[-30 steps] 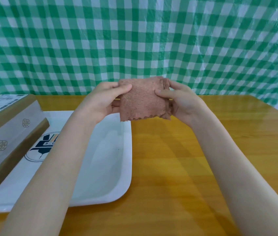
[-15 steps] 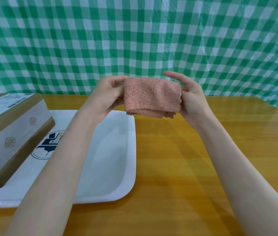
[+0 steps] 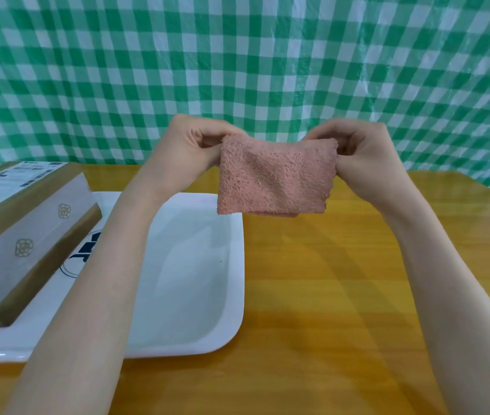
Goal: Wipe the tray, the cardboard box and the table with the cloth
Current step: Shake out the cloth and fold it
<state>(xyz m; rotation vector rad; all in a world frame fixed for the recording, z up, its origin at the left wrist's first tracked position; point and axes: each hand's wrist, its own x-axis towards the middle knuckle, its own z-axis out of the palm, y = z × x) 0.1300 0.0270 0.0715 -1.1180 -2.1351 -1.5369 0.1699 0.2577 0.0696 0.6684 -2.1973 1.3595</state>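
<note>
A folded pink terry cloth point(image 3: 273, 178) hangs in the air above the tray's far right corner. My left hand point(image 3: 189, 145) pinches its upper left corner and my right hand point(image 3: 363, 154) pinches its upper right corner. Below and to the left lies a white tray point(image 3: 231, 295) on the wooden table point(image 3: 342, 295). A cardboard box point(image 3: 25, 223) with a shipping label and white taped side sits in the tray's left half, partly cut off by the frame's edge.
A green and white checked sheet point(image 3: 237, 70) hangs behind the table. A round dark logo point(image 3: 82, 256) is printed on the tray floor beside the box. My forearms stretch over the tray and the table's right half.
The cloth was turned and refolded between my hands and now hangs flat from its top corners. Both hands rose slightly and shifted from holding its sides to pinching its corners.
</note>
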